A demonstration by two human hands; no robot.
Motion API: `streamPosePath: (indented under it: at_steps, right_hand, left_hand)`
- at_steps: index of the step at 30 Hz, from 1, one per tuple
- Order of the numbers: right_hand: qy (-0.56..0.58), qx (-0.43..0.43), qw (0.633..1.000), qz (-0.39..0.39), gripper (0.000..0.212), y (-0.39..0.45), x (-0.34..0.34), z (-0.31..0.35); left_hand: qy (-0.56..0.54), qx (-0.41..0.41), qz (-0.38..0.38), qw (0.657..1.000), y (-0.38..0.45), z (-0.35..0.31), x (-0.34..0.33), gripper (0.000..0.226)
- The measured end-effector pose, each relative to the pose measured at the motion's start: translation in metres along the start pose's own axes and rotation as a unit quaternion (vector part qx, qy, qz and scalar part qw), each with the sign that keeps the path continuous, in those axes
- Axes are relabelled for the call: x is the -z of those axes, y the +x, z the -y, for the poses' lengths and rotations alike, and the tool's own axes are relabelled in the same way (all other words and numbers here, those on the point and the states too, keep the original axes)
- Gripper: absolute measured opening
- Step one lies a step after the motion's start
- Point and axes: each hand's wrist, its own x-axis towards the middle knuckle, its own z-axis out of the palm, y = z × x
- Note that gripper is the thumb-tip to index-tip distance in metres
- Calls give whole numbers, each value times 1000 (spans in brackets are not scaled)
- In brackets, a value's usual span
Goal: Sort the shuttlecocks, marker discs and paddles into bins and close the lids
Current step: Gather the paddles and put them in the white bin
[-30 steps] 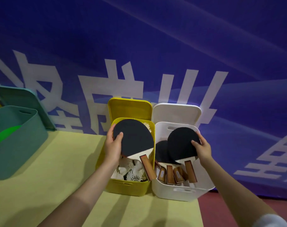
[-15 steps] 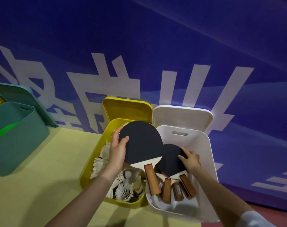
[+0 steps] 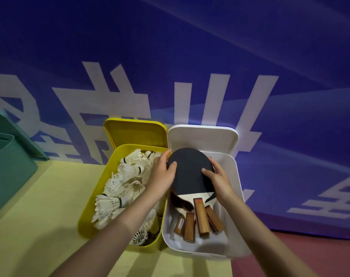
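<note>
Desk point(image 3: 40, 196): yellow top, carrying the bins; a teal bin point(image 3: 8, 172) sits at 9 o'clock.
White bin point(image 3: 235, 196): at 5 o'clock, lid point(image 3: 202, 136) propped open behind; holds paddles, wooden handles point(image 3: 200, 218) fanned toward 6 o'clock.
Yellow bin point(image 3: 102, 188): just left of it, touching, full of shuttlecocks point(image 3: 118, 188); lid open.
Top paddle point(image 3: 190, 172): over the white bin's stack.
Left hand point(image 3: 162, 176): grip clasps the blade's left edge.
Right hand point(image 3: 220, 180): grip clasps its right edge.
Risk: the heaped paddles may sit too high, so the lid could fail to seat.
</note>
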Motion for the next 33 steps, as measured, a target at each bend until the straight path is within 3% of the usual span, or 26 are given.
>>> streamPosePath:
  at_steps: [2, 6, 11, 13, 15, 17, 21, 24, 28, 33]
  right_hand:
    - [-23, -25, 998, -44, 38, 5, 14, -14]
    - [-79, -59, 990, -105, 41, 4, 25, -43]
    - [-187, -41, 975, -110, 40, 5, 8, -61]
    - [-290, -44, 948, -123, 39, 6, 6, -70]
    - [-424, -56, 894, -134, 46, 7, 11, -80]
    - [-471, -78, 870, -126, 51, 8, 14, -82]
    - [-482, -81, 862, -139, 54, 2, 1, -66]
    - [-406, 38, 900, -155, 50, -17, -35, -44]
    - [-210, 142, 965, -62, 38, -55, -114, -3]
    - [-111, 155, 980, 46, 25, -89, -230, 33]
  left_hand:
    - [82, -46, -44, 995, -4, 0, 11, 44]
    - [141, -87, -82, 983, -7, 20, 60, 38]
    - [209, -21, -140, 968, -10, 74, 128, 36]
    - [217, 23, -156, 963, -18, 96, 147, 38]
    - [189, 67, -129, 971, -30, 112, 157, 40]
    - [130, 110, -88, 981, -42, 121, 158, 41]
    - [38, 133, -107, 985, -42, 133, 161, 41]
    - [6, 141, -102, 985, -35, 135, 165, 40]
    - [-48, 164, -81, 982, -31, 143, 175, 34]
    - [-122, 178, -118, 969, -34, 167, 232, 33]
